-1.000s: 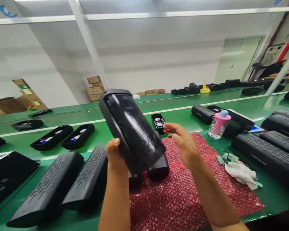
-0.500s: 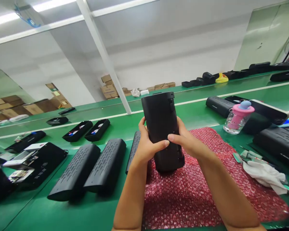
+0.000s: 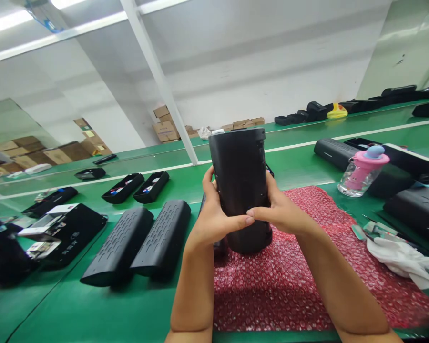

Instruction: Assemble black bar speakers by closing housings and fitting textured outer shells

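Both hands hold a black plastic speaker-like casing [image 3: 239,176] upright above the red bubble wrap [image 3: 271,286]. My left hand [image 3: 214,209] grips its left side, and my right hand [image 3: 280,207] its right side. The thumbs meet across the near face, while the other fingers are mostly hidden behind it. Along the casing's right edge runs a strip of small tabs or notches. To the left, a black shell with a patterned top [image 3: 163,238] lies on the green bench, with a similar shell [image 3: 119,245] beside it. Another dark piece is partly hidden behind my left hand.
At the right stand a pink-lidded clear cup [image 3: 361,174], a white cloth [image 3: 402,257] and a black unit [image 3: 420,209]. Open black shells with wires [image 3: 122,188] lie farther back left, near an opened black box [image 3: 66,236]. A white post [image 3: 160,81] rises behind the casing.
The casing has turned slightly, so its near face looks broader and more square to me. Both hands keep their grip. The surroundings have shifted a little to the right in view.
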A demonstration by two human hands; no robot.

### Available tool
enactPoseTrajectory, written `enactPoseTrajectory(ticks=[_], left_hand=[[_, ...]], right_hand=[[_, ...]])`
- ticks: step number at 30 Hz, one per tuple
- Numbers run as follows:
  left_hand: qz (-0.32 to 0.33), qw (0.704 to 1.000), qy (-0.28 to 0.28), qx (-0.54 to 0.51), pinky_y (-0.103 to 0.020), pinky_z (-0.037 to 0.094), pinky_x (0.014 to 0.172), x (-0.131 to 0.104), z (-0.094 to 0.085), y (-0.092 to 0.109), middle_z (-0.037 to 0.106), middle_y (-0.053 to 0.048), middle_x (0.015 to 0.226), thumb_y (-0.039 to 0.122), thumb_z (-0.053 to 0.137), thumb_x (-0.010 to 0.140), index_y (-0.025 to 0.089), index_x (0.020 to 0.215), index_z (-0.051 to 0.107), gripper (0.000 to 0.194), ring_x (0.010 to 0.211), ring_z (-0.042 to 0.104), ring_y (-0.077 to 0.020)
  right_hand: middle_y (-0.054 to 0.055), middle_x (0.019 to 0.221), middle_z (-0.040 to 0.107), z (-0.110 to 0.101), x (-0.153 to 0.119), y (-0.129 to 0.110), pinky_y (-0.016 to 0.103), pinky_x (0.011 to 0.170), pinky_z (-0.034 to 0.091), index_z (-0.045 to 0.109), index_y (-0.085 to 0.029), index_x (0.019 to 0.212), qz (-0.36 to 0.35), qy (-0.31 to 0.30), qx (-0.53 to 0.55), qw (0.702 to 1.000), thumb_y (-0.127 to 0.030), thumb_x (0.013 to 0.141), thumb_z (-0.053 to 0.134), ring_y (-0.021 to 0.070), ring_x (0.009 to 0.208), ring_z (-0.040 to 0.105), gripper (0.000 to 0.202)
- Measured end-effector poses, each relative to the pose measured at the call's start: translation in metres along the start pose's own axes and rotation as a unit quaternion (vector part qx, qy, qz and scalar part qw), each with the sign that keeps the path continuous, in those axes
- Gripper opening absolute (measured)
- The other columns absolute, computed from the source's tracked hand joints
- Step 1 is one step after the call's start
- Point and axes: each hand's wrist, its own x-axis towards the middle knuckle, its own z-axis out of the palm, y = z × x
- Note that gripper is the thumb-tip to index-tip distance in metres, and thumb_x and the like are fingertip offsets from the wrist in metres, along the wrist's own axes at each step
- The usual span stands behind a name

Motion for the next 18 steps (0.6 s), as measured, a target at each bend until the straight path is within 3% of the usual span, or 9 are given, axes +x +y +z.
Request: enactPoseTrajectory(ticks=[8, 18], left_hand=[[-0.044, 0.999, 0.022, -0.001, -0.051, 0.045, 0.105, -0.005, -0.003, 0.01, 0.042, -0.014, 0.14, 0.029, 0.091, 0.058, 0.03, 0.145, 0.004, 0.123, 0.127, 0.05, -0.0347], [-0.047, 0.998, 0.036, 0.013, -0.048, 0.05, 0.101, -0.007, -0.004, 0.012, 0.044, -0.013, 0.14, 0.028, 0.091, 0.057, 0.03, 0.146, 0.008, 0.122, 0.126, 0.051, -0.0347]], right_hand=[[0.011, 0.14, 0.046, 0.014, 0.005, -0.002, 0.047, 0.11, 0.042, 0.027, -0.022, 0.14, 0.041, 0.029, 0.037, 0.998, -0.021, 0.068, 0.07, 0.0273, 0.128, 0.048, 0.084], [0.01, 0.143, 0.044, 0.016, 0.001, -0.005, 0.046, 0.111, 0.04, 0.025, -0.024, 0.141, 0.054, 0.03, 0.044, 0.997, -0.023, 0.068, 0.071, 0.0272, 0.131, 0.045, 0.086]])
